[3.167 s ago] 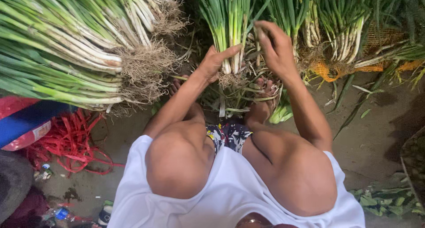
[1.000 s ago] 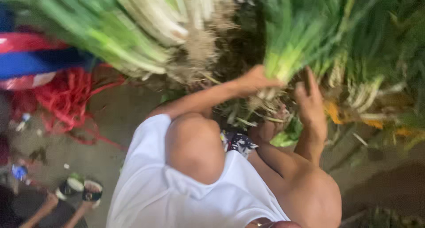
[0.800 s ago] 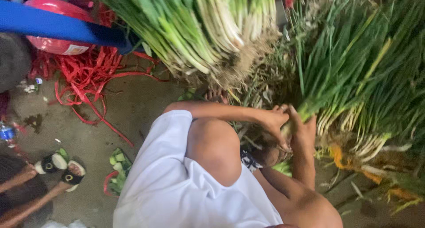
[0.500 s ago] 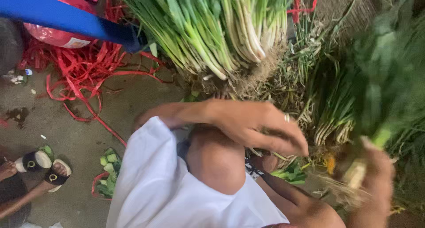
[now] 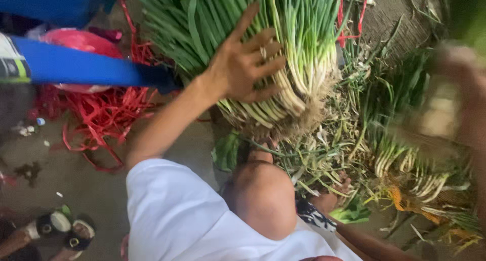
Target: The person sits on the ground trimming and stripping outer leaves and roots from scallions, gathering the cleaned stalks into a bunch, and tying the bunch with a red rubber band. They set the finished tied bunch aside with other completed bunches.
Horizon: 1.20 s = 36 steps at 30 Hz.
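One big bundle of green spring onions with white stalks and roots point(image 5: 283, 48) lying on the ground, left hand point(image 5: 243, 63) spread flat on it. Right hand point(image 5: 455, 94) blurred, grip impossible to tell. Tangled red plastic string point(image 5: 106, 109) well left.

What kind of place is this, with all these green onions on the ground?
Probably an open-air market stall or a produce sorting spot. Big bundles of spring onions lie heaped on bare ground, red tying string lies in a loose tangle, and the left hand rests on one bundle. The right hand is too blurred to read.
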Motion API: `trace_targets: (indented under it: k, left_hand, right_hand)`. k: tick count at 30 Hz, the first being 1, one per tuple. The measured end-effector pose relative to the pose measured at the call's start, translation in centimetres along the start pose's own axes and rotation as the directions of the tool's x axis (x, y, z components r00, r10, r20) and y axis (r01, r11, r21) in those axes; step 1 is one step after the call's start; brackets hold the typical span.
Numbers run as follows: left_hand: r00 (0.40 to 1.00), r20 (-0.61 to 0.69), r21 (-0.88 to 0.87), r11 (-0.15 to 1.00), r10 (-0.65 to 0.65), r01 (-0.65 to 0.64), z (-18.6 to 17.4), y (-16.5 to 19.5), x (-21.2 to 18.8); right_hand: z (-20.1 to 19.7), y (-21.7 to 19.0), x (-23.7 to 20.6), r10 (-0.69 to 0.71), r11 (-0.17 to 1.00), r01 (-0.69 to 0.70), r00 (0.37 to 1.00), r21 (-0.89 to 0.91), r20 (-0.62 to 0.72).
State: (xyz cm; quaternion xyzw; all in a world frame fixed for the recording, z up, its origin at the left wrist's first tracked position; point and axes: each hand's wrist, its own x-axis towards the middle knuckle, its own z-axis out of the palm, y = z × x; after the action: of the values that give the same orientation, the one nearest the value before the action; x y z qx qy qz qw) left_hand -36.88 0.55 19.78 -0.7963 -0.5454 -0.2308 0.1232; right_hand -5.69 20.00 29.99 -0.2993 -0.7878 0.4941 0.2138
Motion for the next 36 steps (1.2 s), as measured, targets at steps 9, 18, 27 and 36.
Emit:
trace_targets:
  k: [9,18,27,36]
  left_hand:
    - [0.999,0.012,-0.189,0.981,-0.03,0.032,-2.1,-0.4,1.9]
    - [0.89,0.319,-0.194,0.897,-0.325,0.397,3.0,-6.3,6.4]
    - [0.872,0.336,-0.15,0.893,-0.357,0.424,4.0,-10.4,5.0]
    - [0.807,0.494,0.057,0.938,-0.323,0.341,0.4,-11.3,8.2]
  right_hand:
    - [13.1,4.6,5.8,0.099,0.989,-0.138,0.88,0.051,0.465]
    - [14.8,2.5,3.6,-0.006,0.9,0.188,0.908,-0.394,0.419]
    - [17.1,3.7,7.4,-0.068,0.969,0.175,0.869,-0.176,0.491]
    - [17.1,4.1,9.4,-0.074,0.985,0.134,0.899,-0.109,0.432]
